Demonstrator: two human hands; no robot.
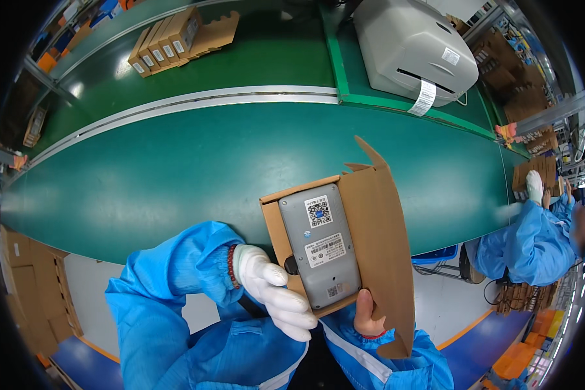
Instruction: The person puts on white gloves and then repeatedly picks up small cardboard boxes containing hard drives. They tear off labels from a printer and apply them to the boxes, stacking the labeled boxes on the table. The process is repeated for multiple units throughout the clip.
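Nearest, the left hand (276, 296) (white-gloved) curls its fingers shut around the box's (377, 240) left lower edge, while the bare right hand (368, 315) pinches the bottom edge, thumb on top. The open box is held just above both hands, over the belt's (175, 169) near edge. Inside lies a grey device (320, 253), long axis running away from the person. Farther off sits a printer (413, 49).

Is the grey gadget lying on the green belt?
No, the grey rectangular device sits inside the open brown cardboard box, held up by both hands.
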